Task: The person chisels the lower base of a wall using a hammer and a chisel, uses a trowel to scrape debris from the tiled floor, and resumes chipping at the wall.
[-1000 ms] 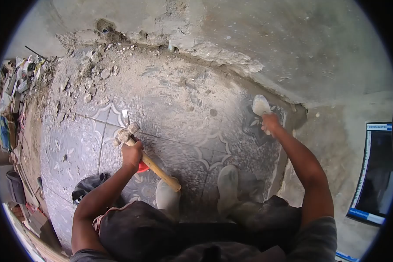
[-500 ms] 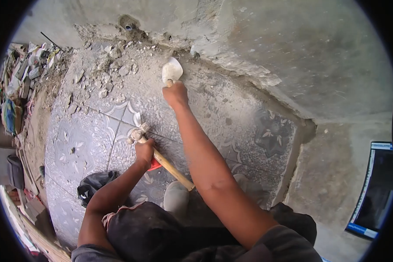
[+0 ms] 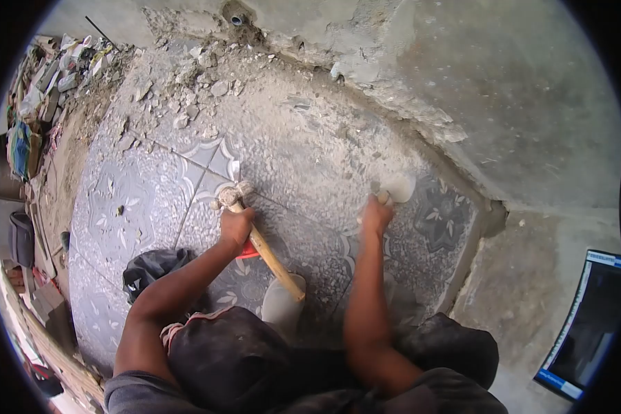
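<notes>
My left hand (image 3: 236, 226) is closed round the wooden handle of a hammer (image 3: 277, 268), close under its dust-covered head. The handle slants down towards my shoe (image 3: 283, 298). Part of a red object (image 3: 249, 250) shows just below that hand; the rest is hidden. My right hand (image 3: 377, 215) grips a trowel (image 3: 400, 187) with a pale, dusty, rounded blade. The blade is over the dusty patterned floor tiles (image 3: 440, 214) on the right; whether it touches them I cannot tell.
Broken rubble (image 3: 203, 76) lies along the foot of the chipped concrete wall (image 3: 448, 69), below a pipe end (image 3: 237, 20). A black plastic bag (image 3: 152, 269) sits left of my knee. Mixed debris (image 3: 58, 79) is piled far left. A dark panel with a blue-and-white border (image 3: 586, 324) stands right.
My right hand has swung the trowel from near the wall to the right and back towards me. The left hand still holds the hammer in nearly the same place. The view has shifted slightly.
</notes>
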Demonstrator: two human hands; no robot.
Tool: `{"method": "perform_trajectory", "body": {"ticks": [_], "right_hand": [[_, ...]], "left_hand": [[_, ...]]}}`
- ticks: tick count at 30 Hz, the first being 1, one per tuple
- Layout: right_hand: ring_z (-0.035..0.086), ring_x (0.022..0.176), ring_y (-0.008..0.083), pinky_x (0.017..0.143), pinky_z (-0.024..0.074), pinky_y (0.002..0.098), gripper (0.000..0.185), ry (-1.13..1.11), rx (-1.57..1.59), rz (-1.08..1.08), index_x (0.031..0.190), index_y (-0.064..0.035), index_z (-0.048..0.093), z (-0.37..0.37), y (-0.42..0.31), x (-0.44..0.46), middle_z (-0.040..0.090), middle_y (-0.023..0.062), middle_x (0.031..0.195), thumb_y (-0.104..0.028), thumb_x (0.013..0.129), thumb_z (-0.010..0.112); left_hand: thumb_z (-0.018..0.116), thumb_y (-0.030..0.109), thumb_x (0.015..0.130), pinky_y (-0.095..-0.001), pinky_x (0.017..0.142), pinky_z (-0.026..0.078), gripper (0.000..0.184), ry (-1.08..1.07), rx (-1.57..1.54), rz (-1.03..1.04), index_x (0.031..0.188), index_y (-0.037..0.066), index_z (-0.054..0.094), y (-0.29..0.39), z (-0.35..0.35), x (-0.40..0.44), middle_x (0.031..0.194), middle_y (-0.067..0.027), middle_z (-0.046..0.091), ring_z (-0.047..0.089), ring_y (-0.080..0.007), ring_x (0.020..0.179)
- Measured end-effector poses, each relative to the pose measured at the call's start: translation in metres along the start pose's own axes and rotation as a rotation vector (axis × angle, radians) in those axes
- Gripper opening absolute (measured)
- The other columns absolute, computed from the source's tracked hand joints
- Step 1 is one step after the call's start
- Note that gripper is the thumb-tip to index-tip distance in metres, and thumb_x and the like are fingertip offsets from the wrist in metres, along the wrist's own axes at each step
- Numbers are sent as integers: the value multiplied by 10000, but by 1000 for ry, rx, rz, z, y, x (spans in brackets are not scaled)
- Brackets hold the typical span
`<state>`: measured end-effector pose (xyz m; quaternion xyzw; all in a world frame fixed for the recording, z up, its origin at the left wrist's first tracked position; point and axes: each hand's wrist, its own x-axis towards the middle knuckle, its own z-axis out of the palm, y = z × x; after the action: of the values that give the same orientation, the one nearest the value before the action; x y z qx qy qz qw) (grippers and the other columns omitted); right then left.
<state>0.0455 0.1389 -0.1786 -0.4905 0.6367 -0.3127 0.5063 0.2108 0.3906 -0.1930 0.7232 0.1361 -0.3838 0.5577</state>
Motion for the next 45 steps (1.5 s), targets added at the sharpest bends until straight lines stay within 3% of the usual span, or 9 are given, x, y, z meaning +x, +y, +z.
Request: {"method": "perform_trajectory", "body": {"ticks": [5, 10, 16, 20, 23, 29, 34, 37, 45], "right_hand": [[591, 600, 194, 549, 476, 355, 257, -812, -78, -29, 972, 39, 629, 119, -68, -54, 604, 122, 719, -120, 770, 619], [583, 922, 347, 862, 446, 431, 387, -431, 169, -229, 1113, 45, 530, 133, -57, -95, 598, 235, 978, -143, 785, 608], [566, 645, 212, 521, 514, 324, 563, 113, 431, 163, 1280, 17, 265, 41, 34, -89, 463, 164, 1068, -30, 794, 545], [565, 591, 213, 477, 493, 333, 472, -154, 364, 276, 1194, 31, 346, 67, 19, -112, 510, 157, 986, -75, 792, 570], [545, 541, 187, 441, 451, 314, 347, -989, 265, 406, 1085, 25, 403, 102, -17, -105, 541, 121, 850, -69, 798, 573], [555, 568, 183, 462, 456, 315, 313, -464, 510, 292, 1090, -1, 355, 104, -38, -180, 490, 117, 902, -66, 860, 557], [541, 580, 189, 456, 492, 328, 310, -418, 407, 459, 1088, -8, 356, 116, 18, -216, 473, 121, 916, -117, 881, 560], [534, 537, 179, 420, 466, 318, 272, -1062, 292, 476, 1023, -2, 400, 140, -15, -178, 494, 97, 808, -125, 865, 584], [541, 480, 197, 409, 472, 305, 262, -567, 270, 199, 1021, 27, 398, 148, -47, -158, 494, 113, 815, -122, 881, 560]], "left_hand": [[579, 91, 729, -308, 537, 422, 93, 34, 66, 92, 781, 14, 577, 22, -35, 4, 674, -61, 549, 527, -167, 576], [575, 126, 727, -319, 536, 424, 127, 215, 27, 228, 786, 15, 561, 53, -76, 27, 669, -72, 538, 518, -174, 568], [595, 148, 715, -342, 543, 441, 174, 347, -138, 155, 779, -5, 541, 56, -110, 53, 690, -84, 526, 513, -190, 573], [599, 158, 707, -362, 540, 444, 206, 418, -156, 133, 797, -16, 536, 60, -111, 52, 694, -90, 516, 504, -197, 565], [603, 151, 691, -368, 511, 431, 211, 411, -167, 113, 783, -25, 531, 56, -111, 55, 675, -88, 507, 487, -202, 540], [608, 147, 684, -363, 494, 426, 212, 470, -162, 109, 780, -32, 546, 58, -108, 43, 674, -86, 520, 499, -188, 528], [617, 150, 692, -355, 498, 420, 211, 553, -144, 69, 788, -27, 550, 55, -117, 40, 682, -83, 530, 504, -183, 539], [623, 123, 691, -344, 511, 415, 181, 593, -80, 69, 795, -6, 550, 56, -126, 38, 676, -77, 528, 509, -192, 556], [618, 152, 687, -366, 496, 385, 228, 622, -57, 143, 786, -42, 549, 52, -151, 41, 679, -90, 534, 495, -183, 544]]}}
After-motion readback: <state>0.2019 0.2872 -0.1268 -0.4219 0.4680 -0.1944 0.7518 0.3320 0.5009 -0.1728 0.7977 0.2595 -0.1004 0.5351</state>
